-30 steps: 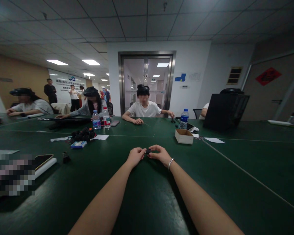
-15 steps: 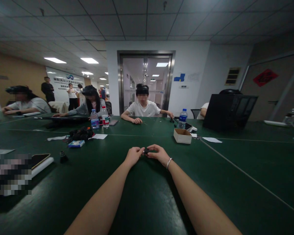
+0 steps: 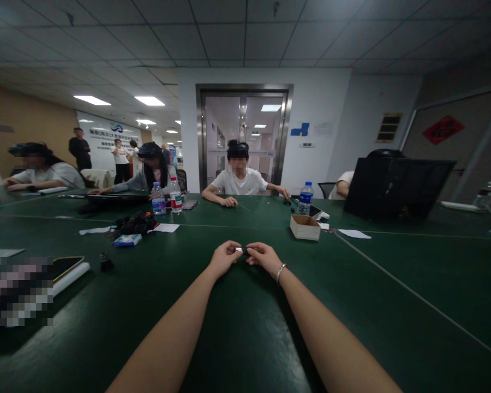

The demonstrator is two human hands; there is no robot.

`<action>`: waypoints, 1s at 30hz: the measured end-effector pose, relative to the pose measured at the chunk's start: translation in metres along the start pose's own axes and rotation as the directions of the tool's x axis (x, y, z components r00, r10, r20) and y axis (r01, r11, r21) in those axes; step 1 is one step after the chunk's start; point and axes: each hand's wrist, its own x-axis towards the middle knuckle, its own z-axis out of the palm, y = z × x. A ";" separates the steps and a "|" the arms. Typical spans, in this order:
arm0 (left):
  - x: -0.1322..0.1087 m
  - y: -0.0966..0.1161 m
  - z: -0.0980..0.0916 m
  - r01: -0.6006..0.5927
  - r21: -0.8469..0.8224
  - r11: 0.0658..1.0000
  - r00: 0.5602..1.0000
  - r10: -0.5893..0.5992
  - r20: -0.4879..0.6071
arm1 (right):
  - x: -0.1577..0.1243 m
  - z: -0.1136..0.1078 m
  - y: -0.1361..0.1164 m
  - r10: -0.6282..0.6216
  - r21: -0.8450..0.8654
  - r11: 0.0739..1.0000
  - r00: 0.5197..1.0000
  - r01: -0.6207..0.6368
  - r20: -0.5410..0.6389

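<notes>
Above the green table (image 3: pixel 245 327), my left hand (image 3: pixel 222 258) pinches a small shiny silver piece (image 3: pixel 239 249) between thumb and fingers. Close beside it, my right hand (image 3: pixel 265 258), with a bracelet at the wrist, pinches a small black piece (image 3: pixel 245 251). The fingers cover most of both pieces. Whether they touch or are joined, I cannot tell, and they are too small to name exactly.
An open box (image 3: pixel 305 229) stands ahead to the right, with a water bottle (image 3: pixel 305 197) behind it. Ahead left lie a black tangled heap (image 3: pixel 135 224) and a blue-and-white packet (image 3: pixel 127 240). A person (image 3: pixel 239 180) sits opposite. A black computer case (image 3: pixel 396 185) stands far right.
More of the silver piece shows at my left fingertips, and my right fingers have drawn in closer around the black piece. The black case at the far right has turned and shifted right.
</notes>
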 end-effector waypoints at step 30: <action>0.000 0.003 -0.003 0.083 0.297 0.951 0.996 -0.090 0.011 | -0.008 -0.003 -0.007 -0.014 0.025 1.000 0.999 0.013 0.048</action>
